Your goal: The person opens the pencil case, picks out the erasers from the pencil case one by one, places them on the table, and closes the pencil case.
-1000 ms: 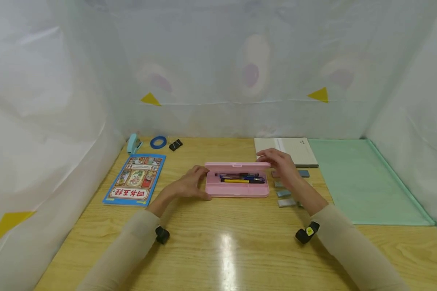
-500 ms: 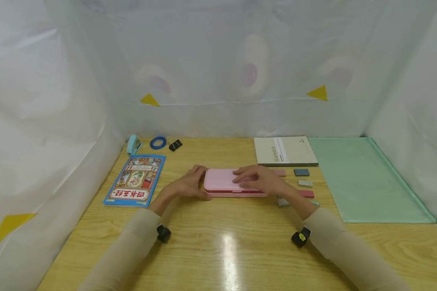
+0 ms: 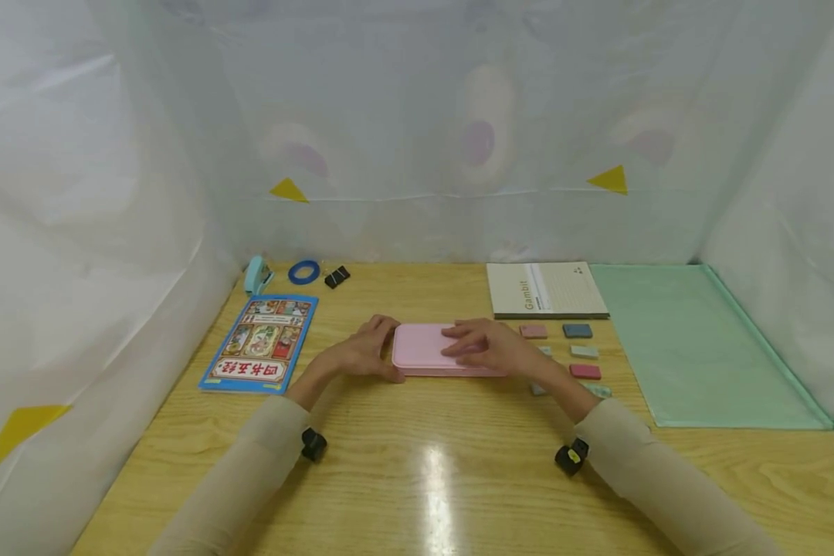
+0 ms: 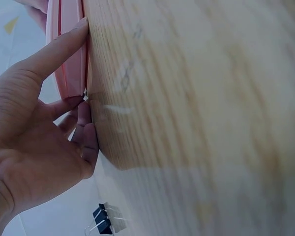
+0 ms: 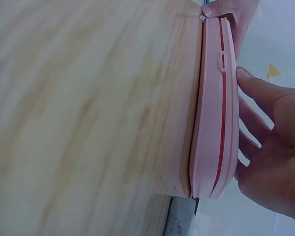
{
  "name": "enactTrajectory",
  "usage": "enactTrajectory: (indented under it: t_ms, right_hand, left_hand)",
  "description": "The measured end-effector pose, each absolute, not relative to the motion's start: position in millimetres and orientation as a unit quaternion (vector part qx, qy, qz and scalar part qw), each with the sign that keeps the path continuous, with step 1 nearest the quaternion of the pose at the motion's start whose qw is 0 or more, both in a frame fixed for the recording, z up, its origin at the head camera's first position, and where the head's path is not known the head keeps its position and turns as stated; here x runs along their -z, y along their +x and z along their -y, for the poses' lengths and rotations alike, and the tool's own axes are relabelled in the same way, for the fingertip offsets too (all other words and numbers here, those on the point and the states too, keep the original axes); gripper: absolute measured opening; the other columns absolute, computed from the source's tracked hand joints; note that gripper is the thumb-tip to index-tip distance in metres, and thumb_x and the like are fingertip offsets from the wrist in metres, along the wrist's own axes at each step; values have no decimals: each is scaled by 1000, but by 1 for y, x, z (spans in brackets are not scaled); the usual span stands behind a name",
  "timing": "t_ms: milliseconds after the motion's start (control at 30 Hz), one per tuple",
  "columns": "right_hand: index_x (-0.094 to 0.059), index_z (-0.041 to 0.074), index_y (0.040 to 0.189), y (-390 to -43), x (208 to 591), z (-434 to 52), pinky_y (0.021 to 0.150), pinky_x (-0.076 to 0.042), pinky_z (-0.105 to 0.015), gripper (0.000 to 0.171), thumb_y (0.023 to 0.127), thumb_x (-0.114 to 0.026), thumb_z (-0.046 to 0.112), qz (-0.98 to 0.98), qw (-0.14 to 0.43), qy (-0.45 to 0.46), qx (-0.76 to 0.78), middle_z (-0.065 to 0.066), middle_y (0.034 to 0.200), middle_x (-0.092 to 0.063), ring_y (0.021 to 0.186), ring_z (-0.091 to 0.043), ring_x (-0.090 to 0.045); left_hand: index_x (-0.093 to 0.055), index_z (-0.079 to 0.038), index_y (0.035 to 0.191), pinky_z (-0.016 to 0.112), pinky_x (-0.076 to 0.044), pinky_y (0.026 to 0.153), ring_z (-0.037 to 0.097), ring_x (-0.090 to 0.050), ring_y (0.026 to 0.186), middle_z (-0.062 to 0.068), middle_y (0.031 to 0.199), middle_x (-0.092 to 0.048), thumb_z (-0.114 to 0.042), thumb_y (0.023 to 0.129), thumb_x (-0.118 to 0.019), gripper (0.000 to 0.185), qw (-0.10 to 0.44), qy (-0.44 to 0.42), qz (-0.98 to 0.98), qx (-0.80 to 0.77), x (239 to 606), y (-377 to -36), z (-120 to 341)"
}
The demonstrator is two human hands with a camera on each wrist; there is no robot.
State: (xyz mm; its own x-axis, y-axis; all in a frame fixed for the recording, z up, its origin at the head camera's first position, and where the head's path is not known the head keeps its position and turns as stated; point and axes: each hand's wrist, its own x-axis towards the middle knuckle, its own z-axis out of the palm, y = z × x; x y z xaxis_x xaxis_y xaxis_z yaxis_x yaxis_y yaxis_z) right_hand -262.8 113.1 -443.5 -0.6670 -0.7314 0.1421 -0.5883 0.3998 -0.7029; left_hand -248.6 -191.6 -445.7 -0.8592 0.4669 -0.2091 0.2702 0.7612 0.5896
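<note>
A pink pencil case lies on the wooden table with its lid down. My left hand holds its left end, the thumb along the front side and the fingers behind the corner. On the lid's right half rest the fingers of my right hand, spread and slightly bent. In the right wrist view, the case shows a small front clasp and a thin red line along the seam between lid and base. The pens seen inside earlier are hidden under the lid.
Several small eraser-like blocks lie right of the case, some behind my right arm. Behind them sit a notebook and a green mat. At left are a blue booklet, a stapler, a tape ring and black binder clips.
The pencil case's lid has come down from upright over the pens. My right hand has moved from behind the lid's right end onto its top; my left hand stays at the left end.
</note>
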Motion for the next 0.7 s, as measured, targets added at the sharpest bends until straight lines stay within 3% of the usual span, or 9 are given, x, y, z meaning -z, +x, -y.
enactTrajectory:
  t_ms: [433, 700]
  right_hand:
    - [-81, 9, 111, -257, 445, -102, 113, -38, -58, 17, 95, -75, 7, -838, 85, -415, 345, -18, 144, -60, 144, -47, -41]
    - [-74, 9, 128, -256, 454, -118, 117, -32, -59, 28, 100, -67, 7, -828, 83, -425, 355, -16, 151, -54, 149, -43, -35]
  left_hand:
    - [-39, -6, 150, 53, -34, 117, 35, -37, 139, 17, 155, -33, -39, 79, -90, 94, 175, 190, -929, -265, 446, -246, 197]
    - [-38, -5, 153, 54, -33, 118, 36, -36, 143, 17, 157, -33, -41, 82, -88, 94, 166, 190, -933, -257, 447, -244, 195]
